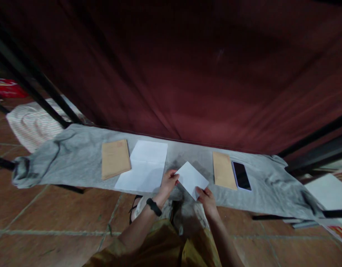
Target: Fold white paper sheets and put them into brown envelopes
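A folded sheet of white paper (191, 178) is held between my two hands, above the front edge of the cloth-covered surface. My left hand (168, 182) pinches its left corner, and a dark band circles that wrist. At the lower right corner, my right hand (207, 198) grips the paper with the thumb on top. Flat white sheets (147, 167) with a crease lie left of my left hand. Brown envelopes (115, 159) overlap their left side. Another brown envelope (224, 170) rests to the right of the held paper.
A phone (242, 176) with a dark screen lies beside the right envelope. Grey cloth (76, 155) covers the narrow surface. Behind it hangs a dark red curtain (182, 92), with black metal bars (315, 135) at both sides. Tiled floor (71, 215) shows below.
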Demonstrator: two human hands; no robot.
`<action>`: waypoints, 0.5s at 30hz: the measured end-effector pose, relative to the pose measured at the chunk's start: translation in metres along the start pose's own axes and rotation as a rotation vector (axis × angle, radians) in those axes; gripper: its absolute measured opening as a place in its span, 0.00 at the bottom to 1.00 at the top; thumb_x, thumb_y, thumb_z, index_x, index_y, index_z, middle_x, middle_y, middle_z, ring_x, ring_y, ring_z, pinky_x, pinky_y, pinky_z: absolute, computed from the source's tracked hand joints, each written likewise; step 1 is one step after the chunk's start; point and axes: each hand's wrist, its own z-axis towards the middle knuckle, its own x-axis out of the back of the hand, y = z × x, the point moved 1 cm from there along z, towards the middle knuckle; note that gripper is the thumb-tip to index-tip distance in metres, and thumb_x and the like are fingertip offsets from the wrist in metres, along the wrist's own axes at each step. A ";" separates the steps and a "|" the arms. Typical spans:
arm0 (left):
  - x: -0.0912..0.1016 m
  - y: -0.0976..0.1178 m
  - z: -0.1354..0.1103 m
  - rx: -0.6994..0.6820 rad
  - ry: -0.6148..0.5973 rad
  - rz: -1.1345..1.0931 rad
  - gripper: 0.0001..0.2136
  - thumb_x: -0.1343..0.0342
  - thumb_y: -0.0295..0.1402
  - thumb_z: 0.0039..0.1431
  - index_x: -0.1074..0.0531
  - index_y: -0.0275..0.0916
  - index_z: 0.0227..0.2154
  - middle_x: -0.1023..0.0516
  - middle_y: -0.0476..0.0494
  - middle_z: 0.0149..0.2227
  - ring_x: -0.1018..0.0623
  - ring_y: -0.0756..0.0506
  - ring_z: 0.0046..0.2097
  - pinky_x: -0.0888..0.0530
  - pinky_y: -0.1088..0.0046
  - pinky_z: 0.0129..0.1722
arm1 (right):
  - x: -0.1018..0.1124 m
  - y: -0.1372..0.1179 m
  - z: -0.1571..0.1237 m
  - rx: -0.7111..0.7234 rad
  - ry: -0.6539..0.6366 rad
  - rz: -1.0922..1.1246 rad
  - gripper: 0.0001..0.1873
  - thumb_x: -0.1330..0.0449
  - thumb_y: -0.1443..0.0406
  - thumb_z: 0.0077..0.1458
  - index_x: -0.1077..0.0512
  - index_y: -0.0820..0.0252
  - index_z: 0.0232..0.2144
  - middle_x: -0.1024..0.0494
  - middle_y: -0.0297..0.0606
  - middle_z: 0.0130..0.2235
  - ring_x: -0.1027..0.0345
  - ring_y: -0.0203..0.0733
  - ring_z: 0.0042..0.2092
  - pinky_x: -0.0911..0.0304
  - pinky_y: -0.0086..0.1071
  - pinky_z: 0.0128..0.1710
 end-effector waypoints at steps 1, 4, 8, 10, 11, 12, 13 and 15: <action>-0.001 -0.002 0.005 -0.013 0.006 0.033 0.05 0.35 0.29 0.47 0.24 0.37 0.28 0.28 0.52 0.20 0.30 0.52 0.22 0.38 0.77 0.23 | 0.000 0.000 0.002 0.011 0.017 -0.009 0.29 0.28 0.48 0.38 0.24 0.62 0.38 0.17 0.41 0.34 0.24 0.47 0.32 0.29 0.36 0.33; -0.004 -0.008 0.019 -0.041 0.026 0.139 0.02 0.38 0.27 0.50 0.26 0.38 0.26 0.30 0.53 0.19 0.32 0.52 0.21 0.38 0.77 0.24 | 0.001 0.001 0.010 0.056 0.064 -0.050 0.28 0.29 0.49 0.38 0.25 0.60 0.38 0.18 0.40 0.35 0.25 0.46 0.33 0.29 0.36 0.32; -0.004 -0.012 0.028 -0.078 0.071 0.285 0.02 0.41 0.26 0.52 0.25 0.38 0.28 0.28 0.51 0.21 0.27 0.48 0.25 0.31 0.72 0.30 | 0.004 0.000 0.020 0.090 0.087 -0.218 0.26 0.33 0.47 0.39 0.26 0.59 0.35 0.22 0.36 0.28 0.30 0.43 0.27 0.33 0.34 0.25; -0.003 -0.012 0.023 -0.111 0.105 0.343 0.07 0.42 0.24 0.52 0.24 0.38 0.34 0.24 0.47 0.28 0.23 0.45 0.33 0.27 0.67 0.39 | 0.008 -0.002 0.024 0.146 0.115 -0.342 0.25 0.37 0.46 0.40 0.26 0.59 0.33 0.25 0.33 0.24 0.33 0.40 0.24 0.36 0.33 0.23; -0.003 -0.012 0.019 -0.156 0.130 0.406 0.10 0.43 0.23 0.53 0.24 0.39 0.38 0.22 0.44 0.34 0.22 0.43 0.39 0.27 0.64 0.46 | 0.009 -0.004 0.026 0.175 0.124 -0.406 0.24 0.38 0.46 0.41 0.27 0.59 0.31 0.26 0.33 0.23 0.35 0.40 0.23 0.37 0.33 0.22; -0.004 -0.012 0.014 -0.223 0.157 0.501 0.14 0.44 0.23 0.54 0.24 0.39 0.44 0.21 0.40 0.41 0.22 0.41 0.46 0.28 0.60 0.52 | 0.010 -0.005 0.028 0.199 0.133 -0.462 0.23 0.39 0.46 0.42 0.27 0.58 0.30 0.28 0.32 0.21 0.36 0.39 0.22 0.39 0.33 0.22; -0.005 -0.012 0.008 -0.309 0.176 0.627 0.17 0.46 0.24 0.57 0.26 0.39 0.49 0.22 0.37 0.48 0.24 0.39 0.52 0.31 0.57 0.57 | 0.011 -0.006 0.029 0.213 0.139 -0.506 0.22 0.40 0.46 0.43 0.27 0.57 0.29 0.29 0.31 0.20 0.36 0.39 0.21 0.39 0.33 0.22; -0.012 -0.016 -0.003 -0.498 0.139 0.903 0.21 0.51 0.26 0.63 0.30 0.40 0.57 0.29 0.34 0.60 0.31 0.37 0.62 0.37 0.53 0.64 | 0.010 -0.010 0.029 0.212 0.147 -0.555 0.20 0.41 0.47 0.43 0.29 0.56 0.26 0.30 0.31 0.18 0.37 0.40 0.20 0.41 0.33 0.21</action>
